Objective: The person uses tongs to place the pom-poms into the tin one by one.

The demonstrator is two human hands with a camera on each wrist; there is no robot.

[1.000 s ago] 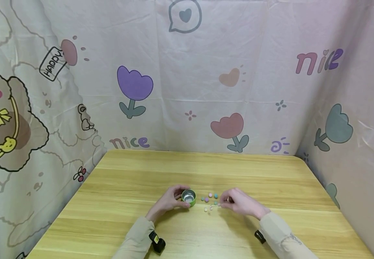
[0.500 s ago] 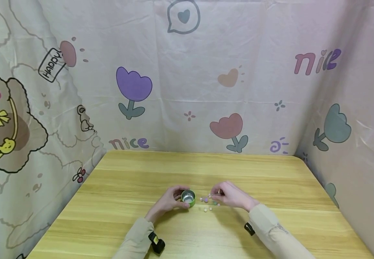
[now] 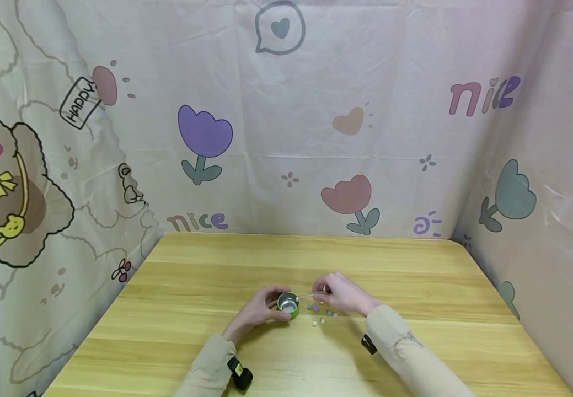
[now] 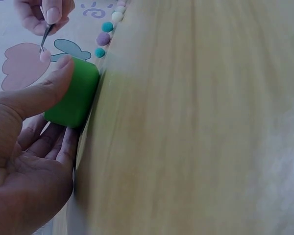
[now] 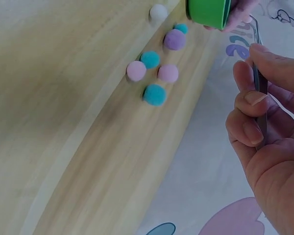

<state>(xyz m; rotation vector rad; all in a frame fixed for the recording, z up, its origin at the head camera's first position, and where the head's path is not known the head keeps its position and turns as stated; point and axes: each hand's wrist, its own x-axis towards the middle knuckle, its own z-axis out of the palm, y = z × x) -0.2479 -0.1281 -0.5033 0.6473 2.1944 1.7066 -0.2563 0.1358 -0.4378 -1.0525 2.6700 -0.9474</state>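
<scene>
My left hand (image 3: pixel 258 310) grips a small green round tin (image 4: pixel 77 95), thumb on one side and fingers on the other; its silvery inside shows in the head view. To its right, my right hand (image 3: pixel 342 292) pinches a pair of bent-tip tweezers (image 5: pixel 259 83) between thumb and fingers. At their tips is a pale pink pom-pom (image 4: pixel 45 56), and in the head view the tips overlap the tin's open top. Several loose pom-poms lie on the table just right of the tin, among them a purple one (image 5: pixel 175 40), a teal one (image 5: pixel 155 95) and a white one (image 5: pixel 158 12).
The wooden table (image 3: pixel 207 264) ends at the back against a printed cloth (image 3: pixel 286 99), which also hangs along both sides. Black wrist cameras show at the left sleeve (image 3: pixel 204 366) and the right sleeve (image 3: pixel 405 342).
My right hand has moved left and slightly away from me, from over the pom-poms to beside the tin, carrying the tweezers to its rim. The left hand and tin have stayed put.
</scene>
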